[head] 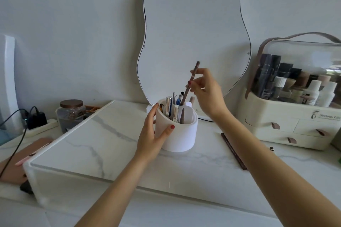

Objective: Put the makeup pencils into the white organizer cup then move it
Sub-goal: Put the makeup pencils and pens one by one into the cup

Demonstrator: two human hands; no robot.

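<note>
The white organizer cup (181, 134) stands on the marble tabletop (110, 143) in front of the mirror, with several pens and pencils upright in its compartments. My left hand (151, 134) grips the cup's left wall, thumb on the front. My right hand (204, 88) pinches a brown makeup pencil (191, 79) held nearly upright, its lower end down inside the cup's back compartment. A second long brown pencil (233, 150) lies flat on the table right of the cup. A short dark pencil end (271, 148) shows beside my right forearm.
A wavy white mirror (193, 33) leans on the wall behind the cup. A cream cosmetics case (295, 116) with drawers and bottles stands at the right. A glass jar (71, 114), a charger and cable (35, 118) and a pink item (22, 160) sit at the left.
</note>
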